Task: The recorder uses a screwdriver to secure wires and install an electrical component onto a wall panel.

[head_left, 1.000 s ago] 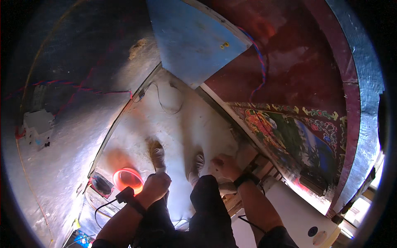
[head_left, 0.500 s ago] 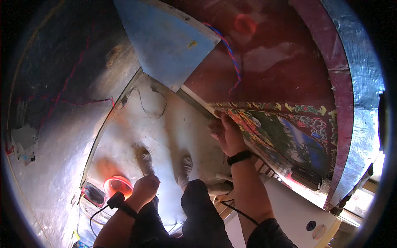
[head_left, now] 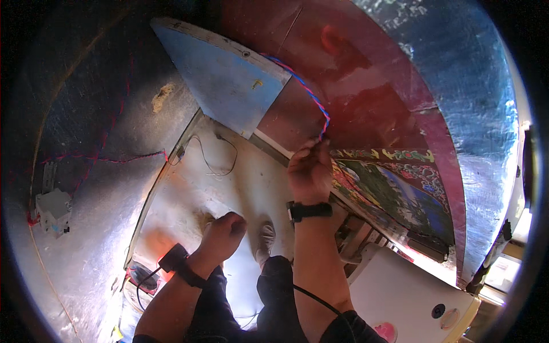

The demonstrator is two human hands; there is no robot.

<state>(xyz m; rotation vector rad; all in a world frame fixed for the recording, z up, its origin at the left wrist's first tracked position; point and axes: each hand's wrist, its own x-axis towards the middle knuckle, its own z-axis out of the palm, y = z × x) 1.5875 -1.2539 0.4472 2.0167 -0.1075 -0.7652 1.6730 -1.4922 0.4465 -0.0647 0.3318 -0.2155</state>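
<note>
- Workpiece location: the twisted red-and-blue insulated wire (head_left: 311, 97) runs from the upper edge of the pale blue wedge-shaped panel (head_left: 223, 74), curves across the glossy dark red painted panel (head_left: 366, 97) and descends to the right hand (head_left: 310, 168).
- State of hands: the two are well apart. The right hand's fingertips appear closed on the wire's lower end; the fingers partly hide the contact. The left hand (head_left: 224, 237) is curled into a loose fist, low over the floor; no held item shows.
- Grip: pinch both strands together, so that the twist does not unwind.
- Tension: keep slack in the curve. A hard pull could load the bend at the blue panel's edge.
- Safety: treat any bare conductor as live; the tip is not visible.
- Clearance: guide the black cable (head_left: 317, 298) on the right forearm clear of the wire.
</note>
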